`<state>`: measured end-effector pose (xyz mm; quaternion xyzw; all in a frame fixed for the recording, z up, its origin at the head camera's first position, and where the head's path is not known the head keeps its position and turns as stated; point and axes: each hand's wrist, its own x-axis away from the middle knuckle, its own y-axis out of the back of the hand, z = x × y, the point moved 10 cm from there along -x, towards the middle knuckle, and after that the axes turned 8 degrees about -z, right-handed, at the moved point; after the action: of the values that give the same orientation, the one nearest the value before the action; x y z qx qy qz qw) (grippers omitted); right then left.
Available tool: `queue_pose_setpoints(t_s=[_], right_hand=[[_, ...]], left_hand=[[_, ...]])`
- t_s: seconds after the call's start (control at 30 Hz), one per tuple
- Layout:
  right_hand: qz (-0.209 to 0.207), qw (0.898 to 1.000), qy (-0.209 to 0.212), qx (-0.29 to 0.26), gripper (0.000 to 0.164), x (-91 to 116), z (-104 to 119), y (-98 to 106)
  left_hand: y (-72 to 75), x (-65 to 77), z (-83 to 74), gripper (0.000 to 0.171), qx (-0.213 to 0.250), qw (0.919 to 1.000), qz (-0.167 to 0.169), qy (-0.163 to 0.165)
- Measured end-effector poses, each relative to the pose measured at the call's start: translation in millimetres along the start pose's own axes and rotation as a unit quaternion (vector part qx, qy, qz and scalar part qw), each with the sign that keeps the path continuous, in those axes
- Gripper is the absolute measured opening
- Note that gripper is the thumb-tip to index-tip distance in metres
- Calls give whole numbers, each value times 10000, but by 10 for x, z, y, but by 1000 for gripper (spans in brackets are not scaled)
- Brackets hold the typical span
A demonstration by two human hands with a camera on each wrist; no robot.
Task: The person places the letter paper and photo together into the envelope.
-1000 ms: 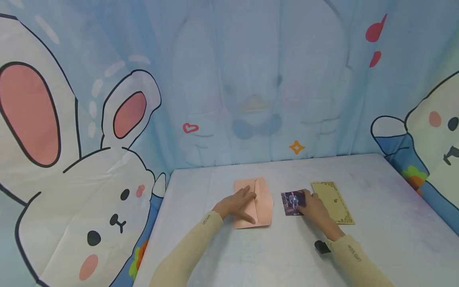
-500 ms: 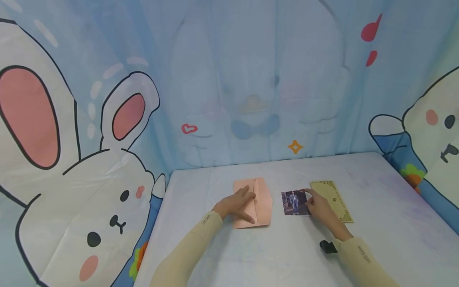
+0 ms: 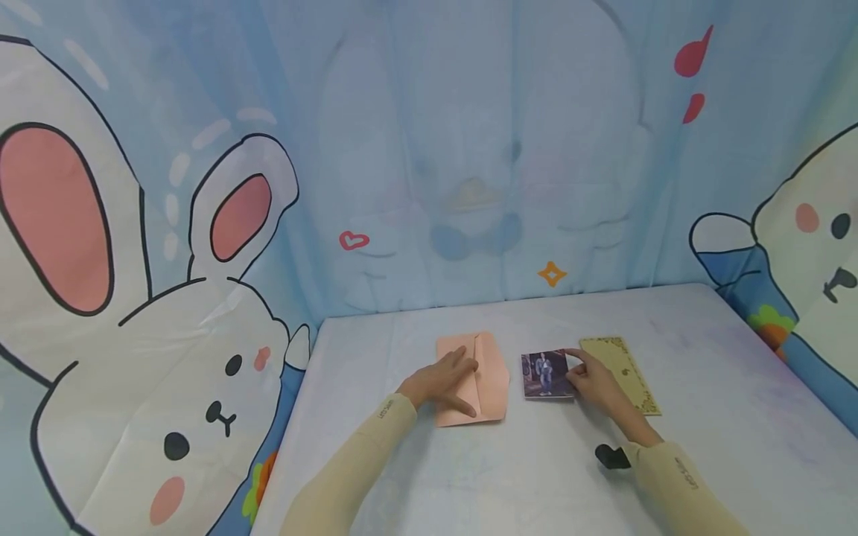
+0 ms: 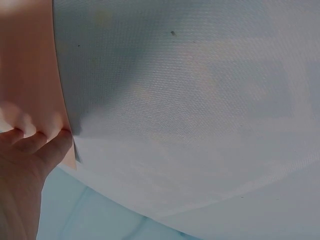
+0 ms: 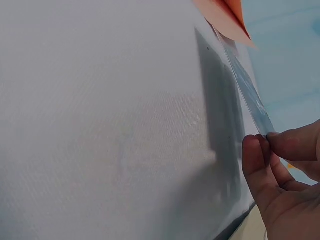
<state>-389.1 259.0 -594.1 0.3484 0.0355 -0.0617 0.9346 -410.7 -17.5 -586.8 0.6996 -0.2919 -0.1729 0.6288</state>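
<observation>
A pink envelope [image 3: 494,380] lies on the table with its flap to the right. My left hand [image 3: 437,381] rests on it, fingers spread; the left wrist view shows the fingertips on the pink paper [image 4: 30,65]. To the right, my right hand [image 3: 595,381] pinches a dark photo print [image 3: 544,374] of a standing figure by its right edge, between thumb and fingers. Seen nearly edge-on in the right wrist view, the photo [image 5: 250,97] is raised off the table, casting a shadow, its far end near the envelope [image 5: 225,22].
A cream-yellow card [image 3: 620,365] with an ornate border lies just behind and right of my right hand. A black piece [image 3: 611,457] sits at the right cuff. A blue cartoon curtain [image 3: 402,149] hangs behind the white-covered table [image 3: 509,484].
My right hand has slid toward the photo's right edge, uncovering more of the picture. The photo has then shifted slightly left and up. The left hand and envelope have stayed put.
</observation>
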Motion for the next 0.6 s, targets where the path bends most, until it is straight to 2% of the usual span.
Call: queue_pose_setpoints(t_s=[0.3, 0.6], right_hand=[[-83, 9999, 109, -41, 53, 5, 79, -8], [-133, 9997, 205, -59, 53, -15, 189, -12]], left_hand=[[-114, -52, 46, 99, 21, 10000, 16, 31], [-45, -48, 42, 98, -42, 10000, -29, 54]])
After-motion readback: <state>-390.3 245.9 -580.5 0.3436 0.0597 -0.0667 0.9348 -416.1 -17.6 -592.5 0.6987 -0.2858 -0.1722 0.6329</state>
